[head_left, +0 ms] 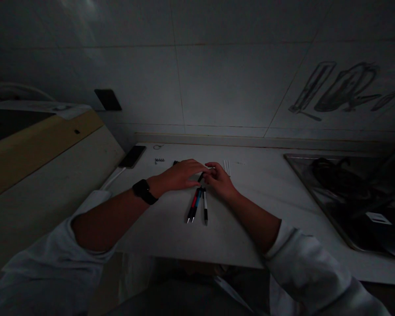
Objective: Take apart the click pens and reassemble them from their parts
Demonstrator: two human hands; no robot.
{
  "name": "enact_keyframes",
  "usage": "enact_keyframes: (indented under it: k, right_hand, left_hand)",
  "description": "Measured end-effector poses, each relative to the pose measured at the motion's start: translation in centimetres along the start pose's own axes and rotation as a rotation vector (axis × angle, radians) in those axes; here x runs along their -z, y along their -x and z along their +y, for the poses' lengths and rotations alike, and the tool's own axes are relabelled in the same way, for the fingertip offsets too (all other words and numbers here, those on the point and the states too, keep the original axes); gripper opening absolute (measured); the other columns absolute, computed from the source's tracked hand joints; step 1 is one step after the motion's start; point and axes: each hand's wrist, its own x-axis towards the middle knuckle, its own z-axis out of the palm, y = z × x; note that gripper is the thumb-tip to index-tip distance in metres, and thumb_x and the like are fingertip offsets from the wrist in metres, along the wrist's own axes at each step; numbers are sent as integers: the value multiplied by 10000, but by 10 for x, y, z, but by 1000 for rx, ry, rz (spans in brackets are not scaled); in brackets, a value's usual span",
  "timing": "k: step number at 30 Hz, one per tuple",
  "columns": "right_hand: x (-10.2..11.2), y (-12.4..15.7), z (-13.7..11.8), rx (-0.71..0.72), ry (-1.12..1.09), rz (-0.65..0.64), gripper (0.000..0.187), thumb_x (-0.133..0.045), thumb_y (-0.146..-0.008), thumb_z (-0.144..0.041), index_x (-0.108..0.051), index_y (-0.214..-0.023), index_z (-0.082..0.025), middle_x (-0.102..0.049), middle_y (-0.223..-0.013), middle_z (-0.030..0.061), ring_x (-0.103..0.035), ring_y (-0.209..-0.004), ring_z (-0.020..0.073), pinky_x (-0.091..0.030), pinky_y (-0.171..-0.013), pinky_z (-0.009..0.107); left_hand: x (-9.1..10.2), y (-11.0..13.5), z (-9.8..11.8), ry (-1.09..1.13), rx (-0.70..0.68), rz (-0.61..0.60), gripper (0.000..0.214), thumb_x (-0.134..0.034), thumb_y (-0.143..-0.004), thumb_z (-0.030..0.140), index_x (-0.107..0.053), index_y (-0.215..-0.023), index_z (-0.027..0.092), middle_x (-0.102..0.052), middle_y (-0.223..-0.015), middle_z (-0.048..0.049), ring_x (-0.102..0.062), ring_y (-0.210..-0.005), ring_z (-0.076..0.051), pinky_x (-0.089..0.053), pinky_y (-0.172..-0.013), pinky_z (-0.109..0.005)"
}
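My left hand (186, 174) reaches across the counter, fingers stretched out and thumb apart; its fingertips meet those of my right hand. The fingers of my right hand (219, 179) are curled in a pinch around a short black pen part (200, 177), mostly hidden between both hands. Just below lie a red and black pen (193, 203), a blue and black pen (196, 204) and a white and black pen (205, 207), tips toward me. Thin white refills (227, 167) lie beyond my right hand. Small black pieces (176, 163) show partly behind my left hand.
Several tiny metal parts (159, 160) and a ring-like loop (157, 147) lie at the back left. A phone (134, 156) with a white cable is beside them. A dark metal-rimmed sink or tray (311, 193) holds dark items at right. A tiled wall (224, 87) rises behind.
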Motion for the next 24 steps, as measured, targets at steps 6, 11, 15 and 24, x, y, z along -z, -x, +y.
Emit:
enact_keyframes:
  k: [6,11,15,24]
  right_hand:
    - [5,1,0,74,177,124,394,-640,-907,-444,-561,-1242,-252,-667,-1033,35,-628,-847,164,-522,-752,305]
    - [4,4,-6,87,272,96,274,-608,-930,-427,-644,-1130,-243,-682,-1017,47,-624,-824,172,-516,-734,304]
    - [2,6,-10,134,339,91,206,-603,-927,-379,-686,-1049,-235,-689,-1031,55,-626,-827,173,-517,-726,307]
    - [5,4,-5,153,376,78,177,-589,-912,-321,-701,-1020,-237,-681,-1053,54,-626,-839,172,-515,-726,305]
  left_hand:
    - [-6,3,-55,-126,234,172,535,-801,-816,289,-646,-1327,250,-683,-1365,-105,-608,-1282,-307,-415,-1133,-468]
    - [-20,10,-99,-177,312,117,446,-749,-835,306,-684,-1270,230,-719,-1293,-111,-654,-1200,-304,-456,-1076,-439]
    - [-23,14,-107,-231,314,80,383,-728,-846,326,-710,-1218,237,-743,-1222,-100,-670,-1140,-293,-462,-1040,-429]
    - [-23,19,-110,-298,266,29,323,-665,-868,325,-735,-1175,253,-743,-1198,-78,-656,-1150,-274,-424,-1058,-432]
